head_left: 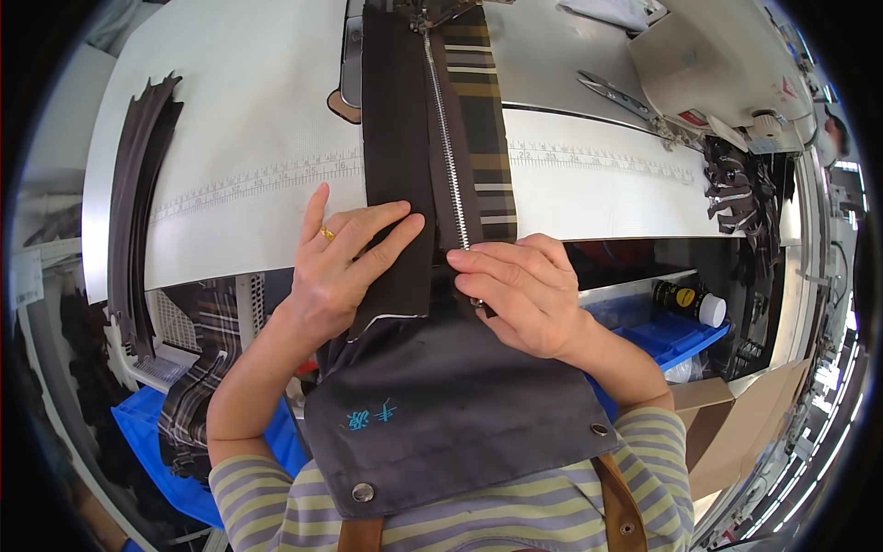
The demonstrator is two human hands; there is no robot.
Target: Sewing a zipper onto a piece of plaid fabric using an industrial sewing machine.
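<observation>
A long metal-toothed zipper point(448, 152) on dark tape runs from the sewing machine's presser foot point(421, 20) toward me. Left of it lies a dark fabric strip point(395, 110); a plaid piece point(478, 101) shows along its right side. My left hand point(345, 262), with a ring on one finger, rests on the dark strip, its fingers stretched out and apart. With fingers and thumb pinched together, my right hand point(520, 290) grips the zipper's near end at the table's front edge. A small metal part shows under its fingers, perhaps the slider.
Scissors point(618, 96) lie beside the sewing machine point(727, 69). Dark strips point(143, 202) hang over the table's left edge, bundled zippers point(743, 198) over its right. Below are a blue tray point(685, 342) with a black bottle point(685, 301), a blue bin point(152, 437), plaid cloth point(207, 368) and a cardboard box point(754, 428).
</observation>
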